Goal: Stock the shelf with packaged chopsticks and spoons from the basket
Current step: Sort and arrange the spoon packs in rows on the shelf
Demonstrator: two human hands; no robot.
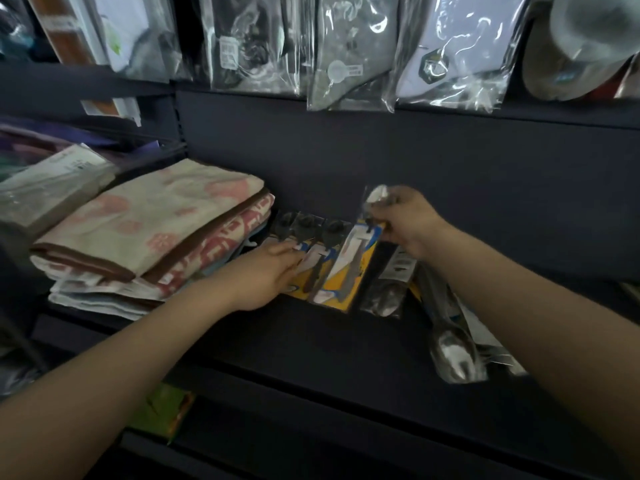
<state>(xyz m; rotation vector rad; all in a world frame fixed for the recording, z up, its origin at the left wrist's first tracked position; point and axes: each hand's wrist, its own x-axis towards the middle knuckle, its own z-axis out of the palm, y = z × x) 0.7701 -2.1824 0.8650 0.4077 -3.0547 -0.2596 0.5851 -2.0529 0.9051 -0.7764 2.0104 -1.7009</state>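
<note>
The right hand is pinching a packaged spoon above the yellow packets on the shelf. The left hand is pressing those down, fingers straight. Best lowered flat beside them (edges aligned).

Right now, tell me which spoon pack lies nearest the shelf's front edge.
The clear spoon pack under the right forearm, its bowl pointing toward the front edge. The black-carded spoon pack lies farther back, beside the yellow-carded packs.
</note>
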